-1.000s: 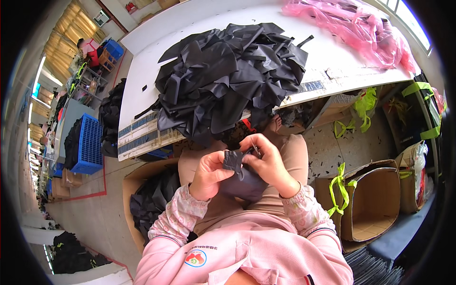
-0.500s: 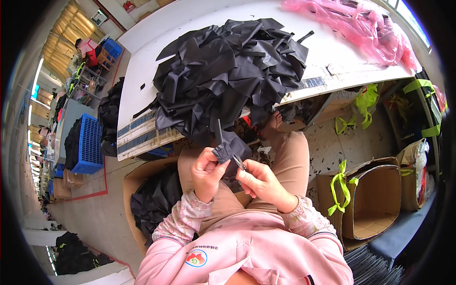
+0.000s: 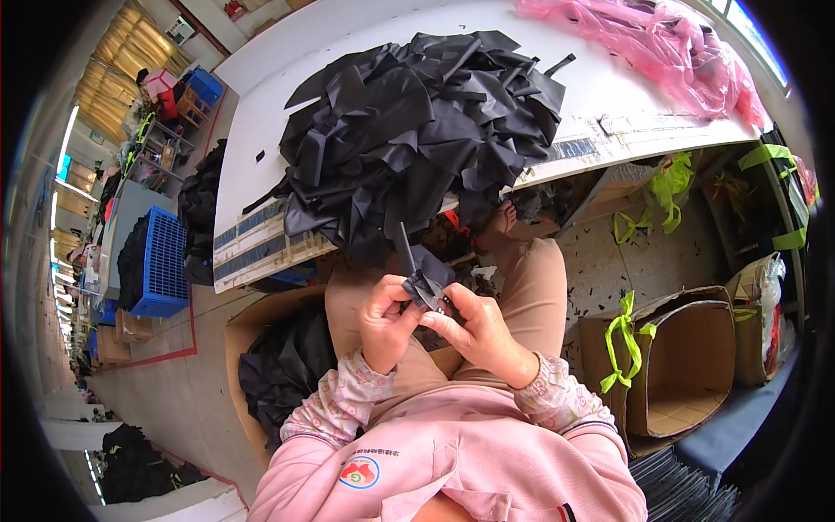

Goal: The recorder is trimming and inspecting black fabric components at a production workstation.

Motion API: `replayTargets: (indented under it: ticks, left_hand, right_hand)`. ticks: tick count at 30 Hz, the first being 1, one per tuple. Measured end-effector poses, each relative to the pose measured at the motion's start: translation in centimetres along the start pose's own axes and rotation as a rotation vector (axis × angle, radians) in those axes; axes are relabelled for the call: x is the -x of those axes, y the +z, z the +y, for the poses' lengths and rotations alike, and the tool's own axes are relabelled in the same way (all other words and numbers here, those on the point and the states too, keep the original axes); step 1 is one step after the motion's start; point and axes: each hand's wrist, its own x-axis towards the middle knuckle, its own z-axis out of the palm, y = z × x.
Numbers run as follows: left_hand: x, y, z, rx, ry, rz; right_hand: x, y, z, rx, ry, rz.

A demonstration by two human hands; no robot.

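Over the lap of a seated worker in a pink top, the left hand [image 3: 385, 320] and right hand [image 3: 480, 328] pinch a small black fabric piece [image 3: 426, 277] between thumbs and fingertips, just below the edge of a white table [image 3: 261, 130] heaped with black fabric cut-offs [image 3: 417, 130]; a cardboard box [image 3: 270, 365] of dark scraps stands beside the left knee

Black fabric piece [image 3: 426, 277] between left hand [image 3: 385, 320] and right hand [image 3: 481, 329]. Black fabric heap [image 3: 417, 130] on white table [image 3: 261, 130] beyond hands. Pink floral cuffs [image 3: 557, 396]. Pink plastic [image 3: 670, 52] far right. Blue crate [image 3: 161, 261] far left.
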Motion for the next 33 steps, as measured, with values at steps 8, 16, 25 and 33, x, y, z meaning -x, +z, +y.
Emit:
replayTargets:
  ticks: [8,16,25,33]
  left_hand:
    - [0.2,0.2,0.2,-0.041,0.034,-0.007]
    - [0.3,0.2,0.3,-0.046,0.031,-0.018]
    - [0.3,-0.1,0.3,-0.145,0.037,-0.06]
    - [0.2,-0.6,0.3,-0.177,0.015,-0.121]
  right_hand:
    - [0.2,-0.3,0.3,0.039,0.002,-0.001]
    - [0.4,-0.5,0.3,0.043,0.017,0.009]
    - [0.5,-1.0,0.3,0.114,0.019,-0.005]
    - [0.9,-1.3,0.4,0.159,-0.02,-0.008]
